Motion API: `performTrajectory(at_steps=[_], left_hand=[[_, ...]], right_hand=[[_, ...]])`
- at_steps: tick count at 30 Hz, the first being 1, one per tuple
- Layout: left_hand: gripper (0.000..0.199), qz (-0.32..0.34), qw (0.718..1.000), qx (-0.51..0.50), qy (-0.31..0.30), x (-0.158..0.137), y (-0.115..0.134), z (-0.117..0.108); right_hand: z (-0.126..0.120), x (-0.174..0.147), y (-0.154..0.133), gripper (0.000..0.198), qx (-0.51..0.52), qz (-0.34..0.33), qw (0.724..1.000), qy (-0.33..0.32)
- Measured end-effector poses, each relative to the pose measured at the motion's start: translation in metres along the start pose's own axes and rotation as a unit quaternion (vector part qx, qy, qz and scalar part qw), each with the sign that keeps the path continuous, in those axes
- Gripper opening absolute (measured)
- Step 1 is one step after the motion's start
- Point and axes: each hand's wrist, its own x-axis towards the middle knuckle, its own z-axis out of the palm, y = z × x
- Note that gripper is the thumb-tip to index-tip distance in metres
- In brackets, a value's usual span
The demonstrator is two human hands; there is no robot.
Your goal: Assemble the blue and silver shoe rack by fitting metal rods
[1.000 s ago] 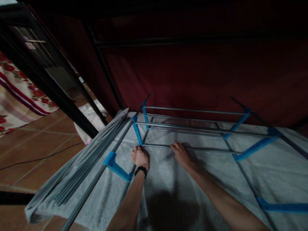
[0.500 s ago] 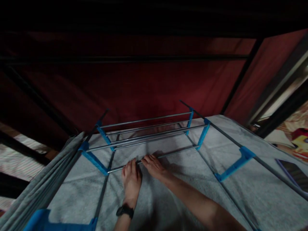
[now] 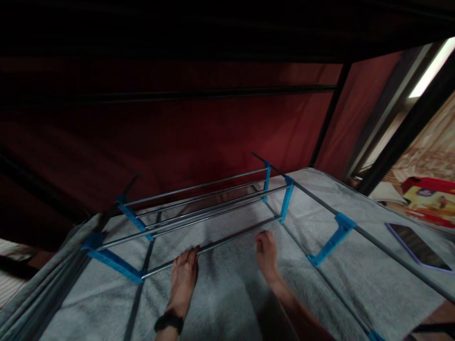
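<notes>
A rack frame of grey poles and blue plastic brackets (image 3: pixel 330 241) lies on a grey blanket (image 3: pixel 227 289), with several thin metal tubes spanning its far part. My left hand (image 3: pixel 184 274), a dark band on its wrist, has its fingers curled over the nearest metal tube (image 3: pixel 234 236), left of the middle. That tube runs between a blue bracket on the left and another on the right. Off the tube, just in front of its right half, my right hand (image 3: pixel 266 251) is closed with fingers curled in. Nothing shows inside it.
A phone (image 3: pixel 419 246) lies on the blanket beyond the right pole. Dark bed-frame bars (image 3: pixel 330 113) and a red curtain (image 3: pixel 213 132) stand behind the rack. A red and yellow package (image 3: pixel 430 201) lies at the far right. Folded grey cloth hangs at the left edge.
My right hand has let go of the tube and moved right, its fingers curled. My left hand stays on the tube. The view has turned to the right.
</notes>
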Motion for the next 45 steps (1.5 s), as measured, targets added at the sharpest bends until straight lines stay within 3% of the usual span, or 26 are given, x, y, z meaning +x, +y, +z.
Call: performTrajectory(at_steps=[2,4,8,12,19,27,35,45], left_hand=[[0.044,0.002,1.0,0.0,-0.002,0.0,-0.001,0.001],[0.044,0.002,1.0,0.002,0.0,0.0,-0.001,0.002],[0.043,0.005,1.0,0.018,0.009,0.001,0.0,0.001],[0.043,0.007,1.0,0.029,0.001,0.002,0.002,-0.004],[0.042,0.004,0.999,0.048,-0.014,0.007,0.012,-0.004],[0.04,0.026,0.997,0.066,-0.031,0.022,0.038,0.007],[0.036,0.071,0.992,-0.026,-0.103,0.052,0.068,0.011],[0.038,0.072,0.991,-0.032,-0.107,0.053,0.064,0.023]], right_hand=[[-0.024,0.009,0.036,0.028,-0.083,0.059,0.994,0.048],[-0.041,0.017,0.064,0.038,-0.191,0.102,0.975,0.048],[-0.05,0.031,0.089,0.052,-0.303,0.133,0.942,-0.059],[-0.047,0.049,0.087,0.049,-0.313,0.151,0.931,-0.114],[-0.045,0.068,0.083,0.031,-0.303,0.2,0.925,-0.108],[-0.039,0.068,0.083,0.031,-0.317,0.222,0.916,-0.102],[-0.05,0.079,0.094,0.025,-0.296,0.184,0.925,-0.149],[-0.056,0.089,0.101,0.023,-0.277,0.17,0.927,-0.187]])
